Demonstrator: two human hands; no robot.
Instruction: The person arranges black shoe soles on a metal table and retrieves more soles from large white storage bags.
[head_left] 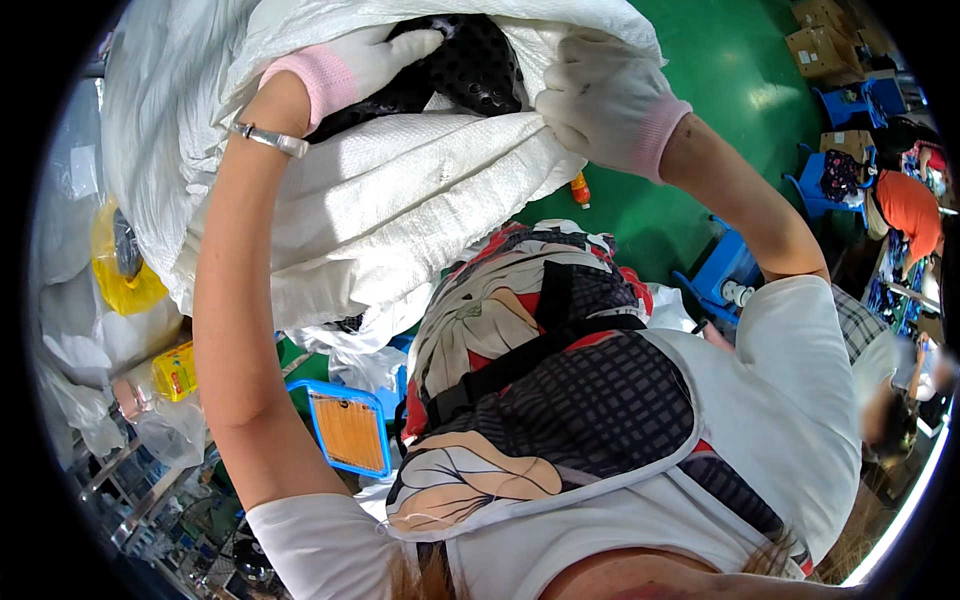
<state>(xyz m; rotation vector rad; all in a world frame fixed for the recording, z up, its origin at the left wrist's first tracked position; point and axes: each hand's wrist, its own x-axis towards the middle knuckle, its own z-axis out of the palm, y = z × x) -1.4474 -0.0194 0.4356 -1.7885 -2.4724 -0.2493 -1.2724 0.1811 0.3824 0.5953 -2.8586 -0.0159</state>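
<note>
A large white woven sack [400, 180] is in front of me, its mouth gaping at the top. Black dotted cloth [475, 65] shows inside. My left hand [365, 68], in a white glove with a pink cuff, reaches into the mouth. One stretched finger or thumb lies against the cloth; the other fingers are hidden. My right hand [605, 100], gloved the same way, has its fingers curled closed on the sack's edge at the right of the opening.
An orange-red bottle [581, 190] is on the green floor [715, 75] beyond the sack. Blue stools [722, 268] and cardboard boxes [825, 52] are at right, with another person in orange [908, 212]. A blue-framed stool [348, 428] and plastic bags [125, 265] are at left.
</note>
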